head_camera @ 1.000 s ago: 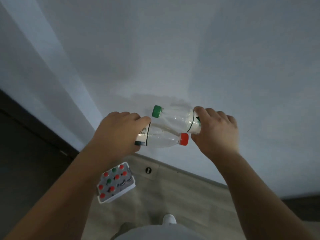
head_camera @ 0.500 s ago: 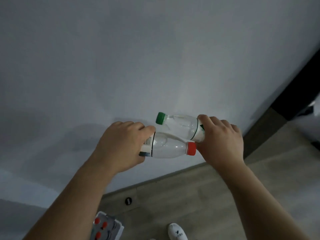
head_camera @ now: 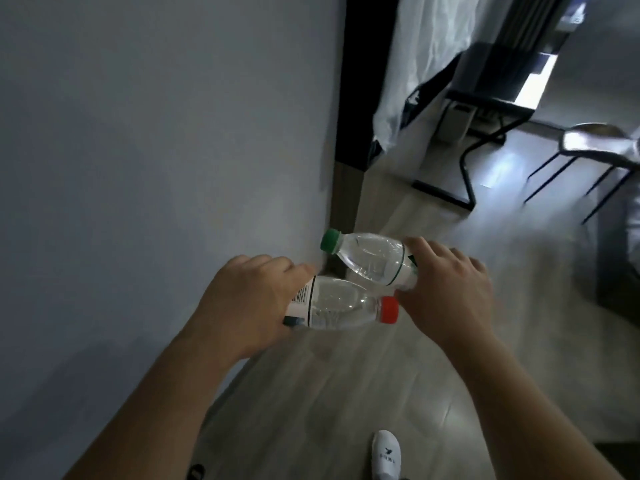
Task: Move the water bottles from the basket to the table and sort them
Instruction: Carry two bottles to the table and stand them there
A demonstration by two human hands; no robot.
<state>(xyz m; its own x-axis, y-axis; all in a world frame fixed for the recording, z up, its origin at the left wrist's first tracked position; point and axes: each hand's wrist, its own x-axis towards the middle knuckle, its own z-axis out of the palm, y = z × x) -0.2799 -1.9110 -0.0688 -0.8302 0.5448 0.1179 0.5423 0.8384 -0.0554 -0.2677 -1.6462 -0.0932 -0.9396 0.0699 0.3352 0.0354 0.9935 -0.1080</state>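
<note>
A plain grey wall point(head_camera: 138, 133) is seen across the left half of the view. In front of it the left forearm is raised, and the left hand point(head_camera: 249, 299) is shown from the back, its fingers curled round the labelled lower part of the red-capped bottle point(head_camera: 343, 308). This clear bottle is held nearly level in the air, with its cap pointed to the right and a barcode visible on its white label beside the knuckles.

Just above and to the right, the green-capped bottle point(head_camera: 370, 261), also clear, is held tilted, its cap pointed up and to the left toward the end of the wall. The two bottles are crossed close together; whether they touch cannot be told. The lower part of the green-capped bottle is wrapped by the right hand point(head_camera: 446, 292), whose fingers are curled over the label, and the red cap is found just beside that hand.

Both bottles are carried above a pale wood-look floor point(head_camera: 346, 393), where a white shoe point(head_camera: 386, 455) is seen at the bottom edge.

Beyond the wall's end a dark vertical frame point(head_camera: 367, 81) is seen, with white sheeting point(head_camera: 415, 64) hung beside it. Farther right a black metal-framed stand point(head_camera: 485, 109) is set on the floor, and at the far right a blurred chair point(head_camera: 595, 147) on thin black legs is found.
</note>
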